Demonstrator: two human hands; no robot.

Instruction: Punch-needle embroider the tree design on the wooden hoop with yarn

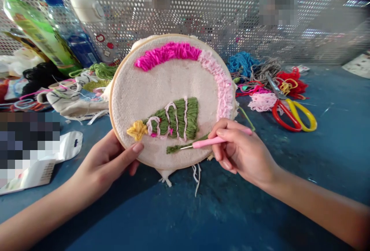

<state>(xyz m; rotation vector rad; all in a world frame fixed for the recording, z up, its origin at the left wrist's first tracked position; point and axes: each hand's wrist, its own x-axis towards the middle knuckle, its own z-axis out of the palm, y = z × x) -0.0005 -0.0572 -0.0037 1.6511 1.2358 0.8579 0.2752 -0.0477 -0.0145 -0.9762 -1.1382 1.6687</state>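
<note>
My left hand (pixel 115 158) grips the lower left rim of a round wooden embroidery hoop (pixel 113 118), thumb on the front, other fingers behind. Cream cloth (pixel 138 93) is stretched in it, bearing a green yarn tree (pixel 190 118) lying sideways with a yellow star (pixel 137 130). A magenta and pale pink yarn band (pixel 173 52) curves along the upper edge. My right hand (pixel 243 151) is closed around a pink punch needle (pixel 212 141). Its metal tip lies over a short dark green stitched patch (pixel 173 149) low on the cloth. Green yarn trails behind this hand.
Scissors with red and yellow handles (pixel 306 116) lie at right beside pale pink yarn (pixel 263 101), blue yarn (pixel 243 63) and red yarn (pixel 293 81). Bottles (pixel 43 31) and a white-lidded cup (pixel 86 8) stand at back left. A perforated metal screen (pixel 202 8) closes off the back.
</note>
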